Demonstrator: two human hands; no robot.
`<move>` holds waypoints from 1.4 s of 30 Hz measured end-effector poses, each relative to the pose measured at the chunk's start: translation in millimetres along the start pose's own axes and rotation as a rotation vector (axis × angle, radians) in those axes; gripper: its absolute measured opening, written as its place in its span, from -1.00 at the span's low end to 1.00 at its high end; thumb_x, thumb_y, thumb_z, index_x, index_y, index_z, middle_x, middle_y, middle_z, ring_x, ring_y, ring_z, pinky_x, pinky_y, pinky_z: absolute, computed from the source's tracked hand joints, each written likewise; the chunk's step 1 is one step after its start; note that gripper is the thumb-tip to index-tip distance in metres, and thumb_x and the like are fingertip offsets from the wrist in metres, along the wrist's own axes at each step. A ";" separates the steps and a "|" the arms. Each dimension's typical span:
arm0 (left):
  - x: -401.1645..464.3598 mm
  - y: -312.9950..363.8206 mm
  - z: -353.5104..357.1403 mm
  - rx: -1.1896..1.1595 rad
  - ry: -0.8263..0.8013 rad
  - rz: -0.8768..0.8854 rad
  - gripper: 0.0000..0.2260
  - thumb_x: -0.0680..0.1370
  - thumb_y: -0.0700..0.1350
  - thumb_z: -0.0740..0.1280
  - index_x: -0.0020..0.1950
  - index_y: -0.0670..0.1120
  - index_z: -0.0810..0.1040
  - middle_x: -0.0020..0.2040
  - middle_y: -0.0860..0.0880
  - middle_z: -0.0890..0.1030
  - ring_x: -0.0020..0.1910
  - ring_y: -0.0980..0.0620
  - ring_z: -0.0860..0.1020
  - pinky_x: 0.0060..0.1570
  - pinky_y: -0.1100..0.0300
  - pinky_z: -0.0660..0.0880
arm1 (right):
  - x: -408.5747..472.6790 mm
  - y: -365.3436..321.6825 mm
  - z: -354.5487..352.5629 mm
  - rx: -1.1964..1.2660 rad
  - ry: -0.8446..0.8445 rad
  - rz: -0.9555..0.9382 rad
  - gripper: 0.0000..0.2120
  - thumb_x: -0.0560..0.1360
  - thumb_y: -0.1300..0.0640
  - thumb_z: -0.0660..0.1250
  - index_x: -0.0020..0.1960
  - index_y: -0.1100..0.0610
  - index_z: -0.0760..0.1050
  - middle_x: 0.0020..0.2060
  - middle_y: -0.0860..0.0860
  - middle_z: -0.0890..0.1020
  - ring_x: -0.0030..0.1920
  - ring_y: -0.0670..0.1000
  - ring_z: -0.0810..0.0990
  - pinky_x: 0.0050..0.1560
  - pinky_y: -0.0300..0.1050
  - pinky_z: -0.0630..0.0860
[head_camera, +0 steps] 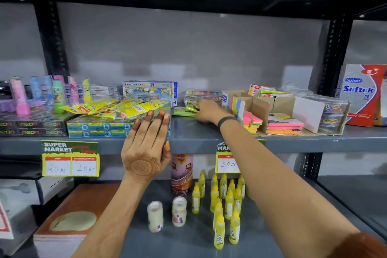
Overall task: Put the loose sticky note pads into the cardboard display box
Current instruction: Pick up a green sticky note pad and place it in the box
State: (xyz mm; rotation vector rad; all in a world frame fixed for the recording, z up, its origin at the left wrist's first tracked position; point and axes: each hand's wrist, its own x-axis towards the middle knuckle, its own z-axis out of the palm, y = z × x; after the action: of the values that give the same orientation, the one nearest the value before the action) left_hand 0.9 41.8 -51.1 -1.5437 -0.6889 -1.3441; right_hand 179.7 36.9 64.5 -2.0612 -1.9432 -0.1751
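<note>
The loose pads (185,110), green and yellow, lie flat on the shelf (282,142) toward its back, just left of the box (259,107). They are judged light, small and fairly stiff as blocks, though the sheets can fan or bend, and any wrapper would be slick. They are best pinched across opposite edges, thumb under and fingers on top, not by the loose top sheets.

The right hand (209,111) is laid over the pads with fingers curled on a yellow one; whether it is already gripped cannot be told. The left hand (146,142) is spread flat and empty, its fingertips resting on blue packs (98,129) at the front edge.
</note>
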 end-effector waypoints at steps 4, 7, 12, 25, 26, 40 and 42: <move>1.0 0.4 -0.5 -0.006 0.001 -0.003 -0.55 0.57 -0.08 0.05 0.38 -0.18 0.48 0.33 -0.13 0.53 0.37 -0.10 0.42 0.35 -0.02 0.33 | 6.0 3.8 1.4 -0.105 0.019 0.014 -0.70 0.53 0.34 0.14 0.24 0.26 0.42 0.21 0.26 0.53 0.18 0.25 0.51 0.10 0.03 0.49; 1.8 0.8 -1.2 -0.007 0.001 -0.005 -0.55 0.57 -0.08 0.05 0.37 -0.18 0.49 0.32 -0.13 0.53 0.36 -0.10 0.43 0.35 -0.01 0.34 | -4.9 0.8 -1.3 -0.249 0.183 -0.004 -0.66 0.52 0.40 0.09 0.23 0.24 0.47 0.18 0.25 0.55 0.15 0.26 0.54 0.07 0.09 0.52; 1.5 0.8 -2.0 -0.013 -0.015 -0.008 -0.55 0.58 -0.08 0.05 0.39 -0.18 0.47 0.32 -0.14 0.53 0.36 -0.11 0.43 0.35 -0.02 0.33 | -30.2 -8.2 -10.1 -0.277 0.355 -0.061 -0.71 0.51 0.40 0.14 0.18 0.24 0.47 0.09 0.25 0.59 0.08 0.25 0.58 -0.02 0.07 0.56; 2.3 2.0 -2.0 -0.021 -0.022 -0.012 -0.56 0.60 -0.08 0.03 0.37 -0.22 0.49 0.29 -0.15 0.56 0.34 -0.12 0.43 0.34 -0.03 0.33 | -127.9 63.6 -55.6 0.221 1.073 0.008 -0.67 0.47 0.38 0.18 0.15 0.19 0.55 -0.10 0.22 0.68 -0.13 0.23 0.59 -0.15 -0.04 0.44; 1.9 2.0 -2.2 -0.024 -0.030 -0.013 -0.56 0.61 -0.08 0.02 0.37 -0.22 0.48 0.29 -0.16 0.55 0.35 -0.13 0.43 0.34 -0.03 0.32 | -128.8 75.0 -52.2 0.180 1.040 0.059 -0.68 0.48 0.38 0.17 0.15 0.21 0.55 -0.12 0.25 0.68 -0.15 0.26 0.58 -0.16 -0.01 0.46; -0.6 1.1 -1.1 -0.033 -0.030 -0.017 -0.55 0.59 -0.08 0.03 0.41 -0.20 0.44 0.32 -0.16 0.53 0.35 -0.14 0.44 0.33 -0.05 0.33 | -140.9 109.5 -14.3 -0.009 0.664 0.154 -0.79 0.40 0.37 0.22 -0.05 0.28 0.60 -0.26 0.29 0.66 -0.24 0.27 0.53 -0.22 0.02 0.48; -0.2 1.4 -1.0 -0.035 -0.029 -0.019 -0.55 0.60 -0.08 0.03 0.40 -0.20 0.45 0.32 -0.16 0.53 0.35 -0.14 0.43 0.34 -0.04 0.32 | -143.1 105.8 -17.0 0.006 0.631 0.165 -0.76 0.44 0.36 0.22 0.04 0.29 0.59 -0.15 0.30 0.67 -0.17 0.27 0.55 -0.15 0.02 0.50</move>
State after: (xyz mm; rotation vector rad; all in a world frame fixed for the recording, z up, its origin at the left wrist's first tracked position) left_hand 1.6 40.4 -51.7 -1.5908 -0.7033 -1.3561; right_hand 275.5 -108.6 24.6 -1.8444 -1.3828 -0.6852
